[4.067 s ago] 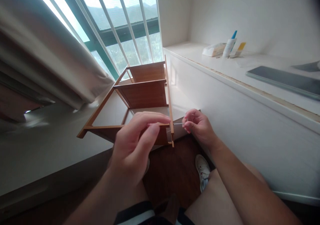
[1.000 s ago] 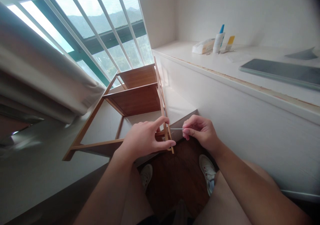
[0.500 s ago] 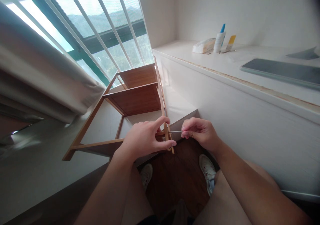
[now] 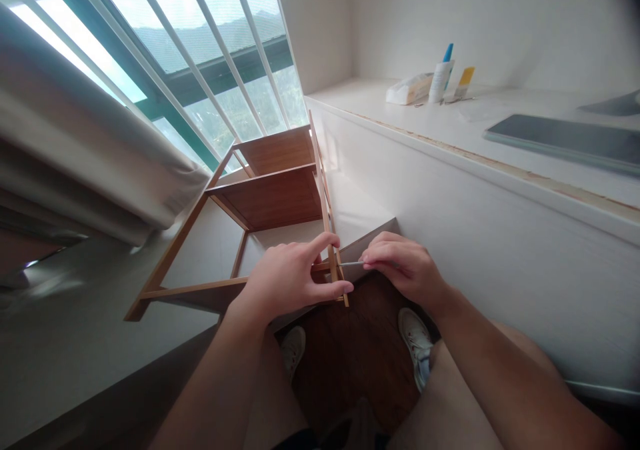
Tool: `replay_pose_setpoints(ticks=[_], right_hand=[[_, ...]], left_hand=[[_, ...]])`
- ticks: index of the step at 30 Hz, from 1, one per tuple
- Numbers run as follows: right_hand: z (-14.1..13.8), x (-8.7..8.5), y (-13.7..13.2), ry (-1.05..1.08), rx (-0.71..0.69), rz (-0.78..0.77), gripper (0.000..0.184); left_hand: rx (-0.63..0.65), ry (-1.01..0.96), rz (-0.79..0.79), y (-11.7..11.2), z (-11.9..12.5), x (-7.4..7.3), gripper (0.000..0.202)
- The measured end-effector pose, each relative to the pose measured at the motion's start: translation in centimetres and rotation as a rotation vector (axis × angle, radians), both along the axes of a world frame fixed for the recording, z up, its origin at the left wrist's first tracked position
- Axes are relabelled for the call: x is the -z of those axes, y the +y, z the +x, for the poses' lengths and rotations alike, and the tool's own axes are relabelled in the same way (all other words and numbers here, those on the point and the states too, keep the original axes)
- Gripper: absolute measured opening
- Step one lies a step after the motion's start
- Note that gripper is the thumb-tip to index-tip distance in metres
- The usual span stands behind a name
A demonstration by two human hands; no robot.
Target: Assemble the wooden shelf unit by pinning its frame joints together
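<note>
A wooden shelf rack (image 4: 280,200) lies tilted in front of me, its frame running from the window towards my knees. My left hand (image 4: 290,280) is closed around the near end of one of its rails, thumb below and index finger above. From the right, my right hand (image 4: 405,263) pinches a thin metal hex key (image 4: 350,263) between thumb and fingers. The tip of the key meets the side of the rail, just beside my left hand's fingers. Whatever it sits in there is too small to make out.
On the white ledge (image 4: 360,113) at right are a white bottle with a blue tip (image 4: 441,80), a yellow-topped item (image 4: 465,82), a plastic-wrapped packet (image 4: 409,90) and a phone (image 4: 565,140). A curtain (image 4: 95,137) hangs left. My shoes (image 4: 415,337) stand on dark flooring.
My right hand has rolled a little at the wrist, its fingers shifting around the hex key. The left hand and the rack have stayed in place.
</note>
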State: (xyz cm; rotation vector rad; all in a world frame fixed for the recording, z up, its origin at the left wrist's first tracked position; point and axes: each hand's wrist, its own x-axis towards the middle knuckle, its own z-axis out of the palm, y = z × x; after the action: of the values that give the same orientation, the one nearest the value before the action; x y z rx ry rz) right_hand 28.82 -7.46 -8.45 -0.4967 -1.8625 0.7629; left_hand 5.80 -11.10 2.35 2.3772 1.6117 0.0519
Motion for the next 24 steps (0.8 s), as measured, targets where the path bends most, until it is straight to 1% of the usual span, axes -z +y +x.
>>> replay_pose_setpoints(ticks=[3,7,15,24], right_hand=[[0.23,-0.14,-0.07,-0.031,-0.001,0.087,0.027],[0.3,-0.06,0.05,-0.041,0.012,0.108,0.03],[0.28,-0.19,0.03,-0.03,0.015,0.075,0.025],[-0.11,-0.2,-0.01,0.0,0.018,-0.004,0.015]], left_hand=[[-0.002,0.0,0.007,-0.06,-0.03,0.04,0.064],[0.001,0.002,0.009,-0.07,0.01,0.08,0.062],[0.002,0.002,-0.006,0.12,0.04,0.07,0.061],[0.002,0.011,-0.001,-0.07,0.02,0.03,0.06]])
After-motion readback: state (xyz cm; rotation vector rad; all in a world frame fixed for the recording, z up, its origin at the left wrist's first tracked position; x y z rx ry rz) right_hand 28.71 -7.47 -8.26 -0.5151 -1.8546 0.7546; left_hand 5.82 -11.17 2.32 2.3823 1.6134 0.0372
